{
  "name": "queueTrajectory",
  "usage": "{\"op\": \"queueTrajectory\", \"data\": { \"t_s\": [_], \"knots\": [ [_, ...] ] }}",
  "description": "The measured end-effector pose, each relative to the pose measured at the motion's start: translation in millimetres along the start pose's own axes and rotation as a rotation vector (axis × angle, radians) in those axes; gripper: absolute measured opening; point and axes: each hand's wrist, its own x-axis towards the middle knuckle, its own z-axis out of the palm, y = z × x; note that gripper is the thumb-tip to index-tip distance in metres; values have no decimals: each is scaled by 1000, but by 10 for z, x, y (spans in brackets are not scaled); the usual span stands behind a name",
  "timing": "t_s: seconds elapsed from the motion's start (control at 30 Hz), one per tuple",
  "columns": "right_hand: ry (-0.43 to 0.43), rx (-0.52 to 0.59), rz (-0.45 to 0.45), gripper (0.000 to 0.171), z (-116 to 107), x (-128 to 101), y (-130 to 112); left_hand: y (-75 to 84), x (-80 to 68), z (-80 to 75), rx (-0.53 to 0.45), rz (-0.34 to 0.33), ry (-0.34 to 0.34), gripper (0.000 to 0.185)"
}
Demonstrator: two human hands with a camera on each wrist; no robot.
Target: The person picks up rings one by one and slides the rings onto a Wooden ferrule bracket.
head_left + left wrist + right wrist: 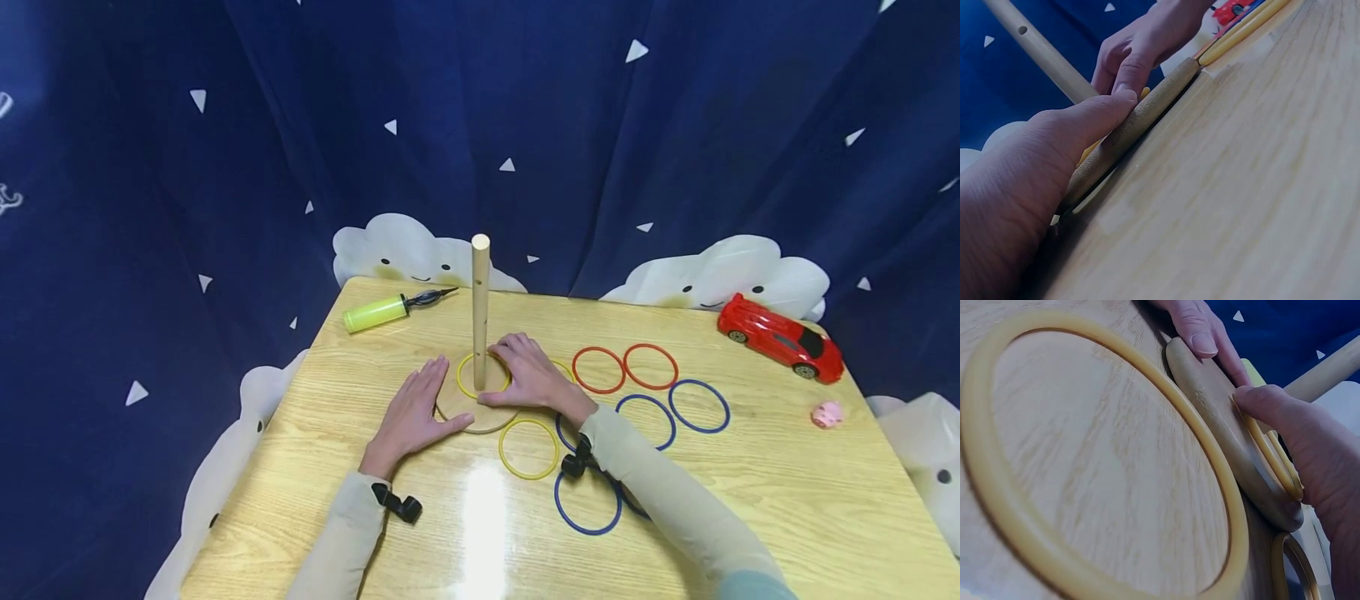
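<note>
Wooden and round, the base (480,414) of the ring stand sits mid-table with both hands on it. The left hand (411,414) lies flat beside the base's left edge, fingers straight and spread, and the left wrist view shows its thumb (1094,115) pressed against the rim. The right hand (529,372) rests on top of the base from the other side, fingers loosely extended around the foot of the upright post (480,310), thumb tip down on the base near the ring there; it grips nothing.

One yellow ring (482,377) is already on the post, lying flat on the base just under the right fingertips. In the right wrist view that ring's edge runs directly beneath the thumb.

Just behind the right palm, a second yellow ring (528,448) lies flat on the table (375,350), touching or nearly touching the base rim. Beyond the right wrist lie blue rings (587,502), partly hidden by the sleeve. Farther out past the right knuckles, two red rings (625,367) sit side by side, with more blue ones just near them.

Well away from the left fingers, a yellow-green pump (390,309) lies at the table's far edge. Far off to the right stand a red toy car (781,337) and a small pink toy (827,413).
</note>
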Motion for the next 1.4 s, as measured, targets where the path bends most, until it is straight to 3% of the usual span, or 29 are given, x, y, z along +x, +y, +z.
{"op": "queueTrajectory", "data": {
  "t_s": [0.57,0.93,1.4],
  "knots": [
    [20,79,39,101,-196,-309,41,2,4,-5,-12,-21,-17,116],
    [46,93,93,100,-303,-740,-80,-4,-1,7,-14,-8,10,117],
    [87,52,71,99,-312,-1277,-245,-5,0,-8,-13,-8,1,117]
  ]
}}
